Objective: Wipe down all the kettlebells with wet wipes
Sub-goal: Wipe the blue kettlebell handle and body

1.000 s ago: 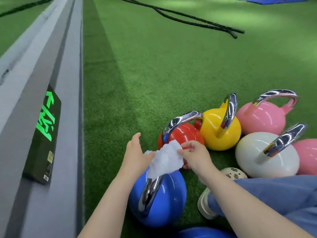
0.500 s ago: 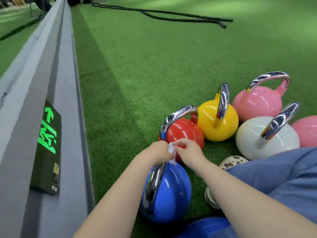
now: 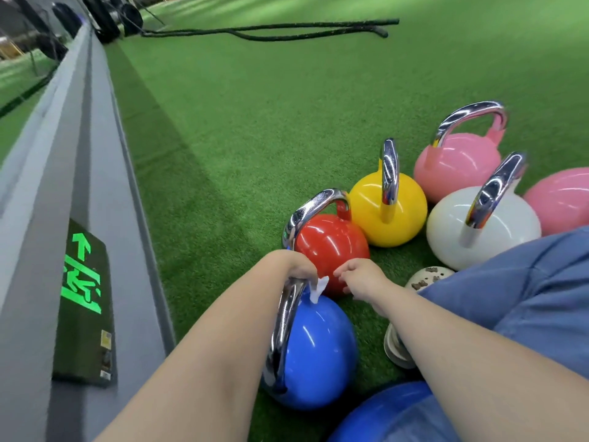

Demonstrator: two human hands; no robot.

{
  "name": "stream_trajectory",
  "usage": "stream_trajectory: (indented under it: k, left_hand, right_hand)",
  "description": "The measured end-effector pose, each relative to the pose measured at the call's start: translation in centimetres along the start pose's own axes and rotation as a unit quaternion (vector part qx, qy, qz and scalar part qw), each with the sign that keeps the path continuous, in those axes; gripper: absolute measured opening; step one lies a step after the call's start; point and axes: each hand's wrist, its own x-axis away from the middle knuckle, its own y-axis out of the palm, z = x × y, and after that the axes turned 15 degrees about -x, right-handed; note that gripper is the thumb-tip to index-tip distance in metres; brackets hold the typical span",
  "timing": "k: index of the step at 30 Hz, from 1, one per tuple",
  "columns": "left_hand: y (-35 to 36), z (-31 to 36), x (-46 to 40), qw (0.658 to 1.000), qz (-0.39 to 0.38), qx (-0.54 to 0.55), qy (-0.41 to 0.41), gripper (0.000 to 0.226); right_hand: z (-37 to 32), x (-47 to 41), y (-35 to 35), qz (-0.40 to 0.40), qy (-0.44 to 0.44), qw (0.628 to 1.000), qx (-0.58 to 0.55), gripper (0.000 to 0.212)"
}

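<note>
L hand (image 3: 298, 269) wraps wet wipe (image 3: 318, 290) round chrome handle (image 3: 285, 327) of blue kettlebell (image 3: 322, 349); handle runs toward camera. R hand (image 3: 358, 275) loosely curled, empty, just beside.

Both forearms are bare, with no sleeve, watch or glove in view. Blue-grey fabric trousers (image 3: 522, 301) with creases cover the leg at 3 o'clock. A cream perforated clog-type shoe (image 3: 427, 277) with small dark charms sits beneath.
</note>
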Motion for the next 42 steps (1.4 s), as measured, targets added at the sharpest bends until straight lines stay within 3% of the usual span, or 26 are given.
stream_trajectory:
  k: [3,6,10,13,16,20,23,26,32,36,38,42]
  left_hand:
    - [0.4,-0.9,-0.5,0.994,-0.063,0.090,0.005,0.045]
    - [1.1,-1.1,0.3,0.986,-0.055,0.153,0.024,0.026]
    - [2.2,-1.0,1.9,0.971,0.024,0.230,0.051,0.021]
    - [3.3,-0.8,3.6,0.965,0.120,0.223,0.061,0.009]
    - [4.7,-1.1,4.8,0.951,0.202,0.218,0.089,0.021]
    - [6.6,-2.6,4.8,0.927,0.229,0.280,0.103,0.025]
    - [7.5,-3.4,4.3,0.897,0.192,0.394,0.062,0.035]
    - [6.2,-2.9,3.8,0.886,0.128,0.444,0.041,0.038]
    - [2.7,-0.4,3.6,0.931,0.056,0.360,-0.010,0.027]
    - [3.3,-0.4,4.5,0.914,0.056,0.401,0.011,0.027]
    - [4.6,-1.1,4.3,0.906,0.109,0.408,0.020,0.033]
    - [8.1,-2.5,3.9,0.910,0.306,0.281,-0.001,0.050]
  right_hand:
    - [0.0,0.4,0.1,-0.019,0.011,1.000,0.006,0.026]
    - [-0.2,0.9,0.2,-0.037,0.013,0.999,0.009,0.025]
    - [-0.8,1.3,0.4,-0.053,0.025,0.998,-0.015,0.028]
    - [-0.9,1.6,0.4,-0.063,0.035,0.997,-0.029,0.030]
    - [-1.1,1.8,0.4,-0.064,0.042,0.996,-0.056,0.028]
    - [-1.3,1.8,0.6,-0.066,0.054,0.992,-0.093,0.026]
    - [-0.9,1.6,0.9,-0.074,0.057,0.991,-0.098,0.018]
    - [-0.8,1.9,1.1,-0.082,0.070,0.990,-0.092,0.025]
    - [-1.2,2.4,1.2,-0.115,0.082,0.989,-0.049,0.033]
    - [-1.3,2.5,1.8,-0.138,0.061,0.988,-0.021,0.028]
    - [-1.1,2.4,2.2,-0.140,0.043,0.989,-0.027,0.024]
    - [-0.7,2.9,3.1,-0.166,0.029,0.986,-0.018,0.015]
